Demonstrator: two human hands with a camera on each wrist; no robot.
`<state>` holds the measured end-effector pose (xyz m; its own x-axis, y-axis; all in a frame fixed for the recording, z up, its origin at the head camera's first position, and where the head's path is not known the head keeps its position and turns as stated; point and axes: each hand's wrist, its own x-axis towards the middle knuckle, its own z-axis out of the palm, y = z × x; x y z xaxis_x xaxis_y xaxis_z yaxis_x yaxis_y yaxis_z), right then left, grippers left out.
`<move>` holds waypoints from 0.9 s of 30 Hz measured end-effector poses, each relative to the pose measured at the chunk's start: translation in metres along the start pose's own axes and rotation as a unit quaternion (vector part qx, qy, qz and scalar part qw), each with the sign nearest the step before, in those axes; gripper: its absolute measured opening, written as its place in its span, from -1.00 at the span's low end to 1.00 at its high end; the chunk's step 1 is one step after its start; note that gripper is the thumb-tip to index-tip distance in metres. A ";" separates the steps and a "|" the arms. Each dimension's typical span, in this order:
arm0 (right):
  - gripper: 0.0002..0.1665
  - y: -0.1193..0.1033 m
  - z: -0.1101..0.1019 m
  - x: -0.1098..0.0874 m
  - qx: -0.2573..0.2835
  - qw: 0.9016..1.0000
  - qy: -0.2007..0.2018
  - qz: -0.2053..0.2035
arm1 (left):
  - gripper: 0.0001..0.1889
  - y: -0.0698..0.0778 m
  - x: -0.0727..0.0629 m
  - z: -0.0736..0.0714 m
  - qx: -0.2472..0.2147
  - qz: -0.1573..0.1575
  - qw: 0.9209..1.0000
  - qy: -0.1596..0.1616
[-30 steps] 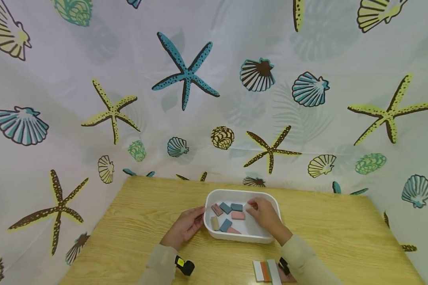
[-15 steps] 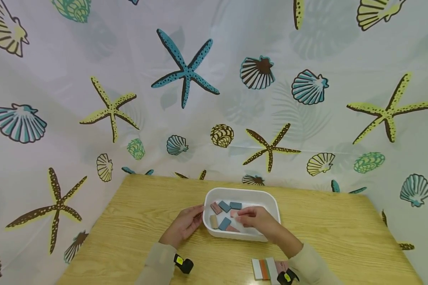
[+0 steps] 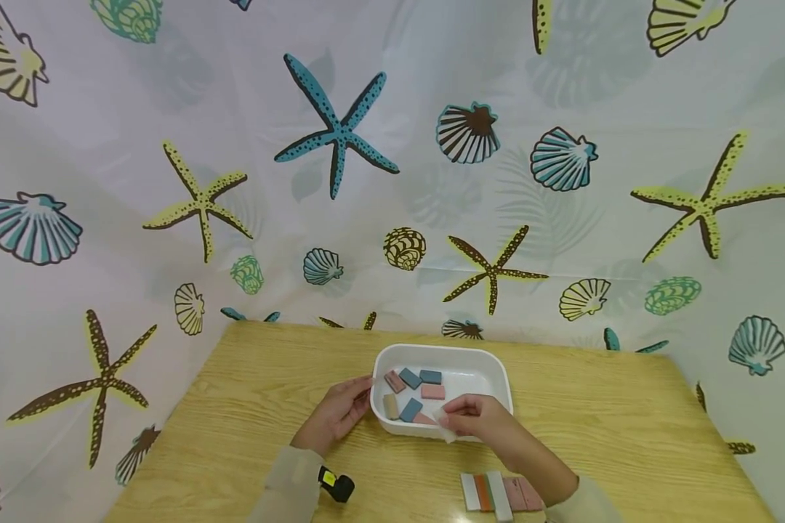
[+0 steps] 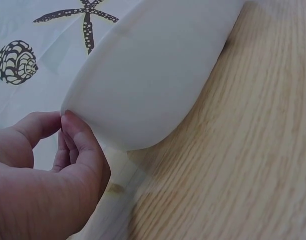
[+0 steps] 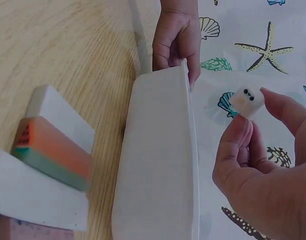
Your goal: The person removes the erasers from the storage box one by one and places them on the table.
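Observation:
My left hand (image 3: pixel 333 414) pinches the left rim of a white plastic tub (image 3: pixel 477 374), thumb against fingers, as the left wrist view also shows. Thumb and fingers of my right hand (image 3: pixel 490 425) hold a small white eraser (image 5: pixel 246 101) with two black dots like eyes on its end. That eraser is raised over the tub's near edge. Inside the tub lie several block erasers: blue ones (image 3: pixel 411 410), pink ones (image 3: pixel 433 392), a reddish one (image 3: pixel 395 381) and a tan one (image 3: pixel 390 407).
On the wooden table (image 3: pixel 288 363), before the tub, a row of erasers lies side by side: white (image 3: pixel 471 492), an orange-and-green watermelon-like one (image 5: pixel 55 150), another white (image 3: pixel 500 495) and pink (image 3: pixel 525 494). A shell-and-starfish patterned curtain (image 3: pixel 366 218) stands behind.
My right hand has moved from the tub's right half toward its near edge, bringing the white eraser up and toward me. The left hand stays at the rim.

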<state>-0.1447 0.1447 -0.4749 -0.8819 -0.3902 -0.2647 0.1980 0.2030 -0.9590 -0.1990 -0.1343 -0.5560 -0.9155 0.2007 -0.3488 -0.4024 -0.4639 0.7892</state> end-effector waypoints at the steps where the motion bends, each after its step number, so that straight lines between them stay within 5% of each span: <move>1: -0.54 0.001 -0.001 -0.004 -0.004 1.000 0.004 -0.001 | -0.55 0.000 0.000 0.000 0.003 0.001 1.000 0.000; 8: -0.58 0.018 -0.012 -0.033 -0.040 0.999 0.032 0.010 | -0.57 0.002 0.000 0.000 0.006 0.002 1.000 0.011; 16: -0.53 0.053 -0.038 -0.073 -0.108 0.986 0.090 0.091 | -0.56 0.003 -0.002 0.003 0.018 -0.004 1.000 0.003; 22: -0.48 0.073 -0.061 -0.091 -0.179 0.958 0.182 0.135 | -0.56 0.004 0.000 0.003 0.005 0.000 1.000 0.011; 27: -0.36 0.087 -0.077 -0.100 -0.222 0.936 0.217 0.167 | -0.56 0.000 0.001 0.002 0.007 0.004 1.000 0.010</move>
<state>-0.0719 0.2702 -0.5235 -0.9123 0.1428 -0.3838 0.3811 0.6388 -0.6684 -0.1996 -0.1325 -0.5549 -0.9181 0.1806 -0.3527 -0.3959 -0.4536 0.7984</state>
